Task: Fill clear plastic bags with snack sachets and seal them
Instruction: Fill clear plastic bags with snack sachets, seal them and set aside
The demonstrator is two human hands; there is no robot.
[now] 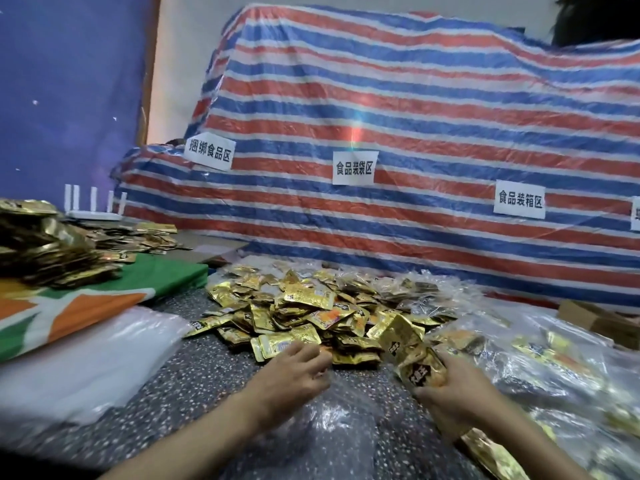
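The right hand (457,393) grips a bunch of gold foil snack sachets (410,355) beside the loose sachet pile (322,306) on the speckled grey table (207,368); the left hand (294,367) curls at the pile's near edge (whether gripping, unclear).

We see the left hand (294,372) at the near edge of the pile of gold sachets (311,313), fingers curled down onto it; we can't tell if it grips one. Right hand (457,393) grips a bunch of sachets (412,355), fanned upward. Clear bag (346,434) lies flat on the speckled table (207,368) between the forearms. Filled bags (561,362) right of the pile, stack of empty bags (79,358) left. Striped tarp (381,116) behind, with paper labels (353,168).
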